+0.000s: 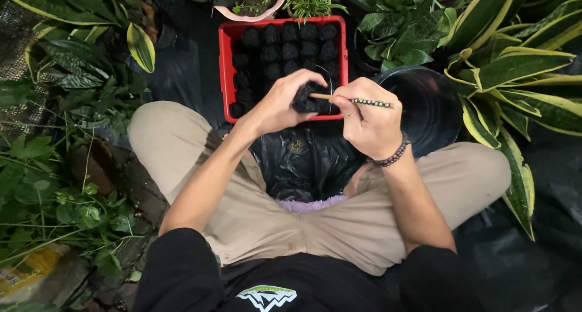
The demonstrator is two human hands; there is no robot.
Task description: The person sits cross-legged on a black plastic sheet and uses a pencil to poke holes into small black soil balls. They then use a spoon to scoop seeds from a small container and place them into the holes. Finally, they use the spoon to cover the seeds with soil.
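Knees [242,209] on black sheet [309,160], plants [521,75] round; hands clamped: L [280,106] pot [305,100], R [370,121] pencil [364,101].

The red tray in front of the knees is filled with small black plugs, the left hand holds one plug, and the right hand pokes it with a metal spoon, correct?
Not quite. The head view shows the right hand holding a patterned pencil, not a metal spoon, its tip against the plug in the left hand. The red tray of small black plugs is as you say.
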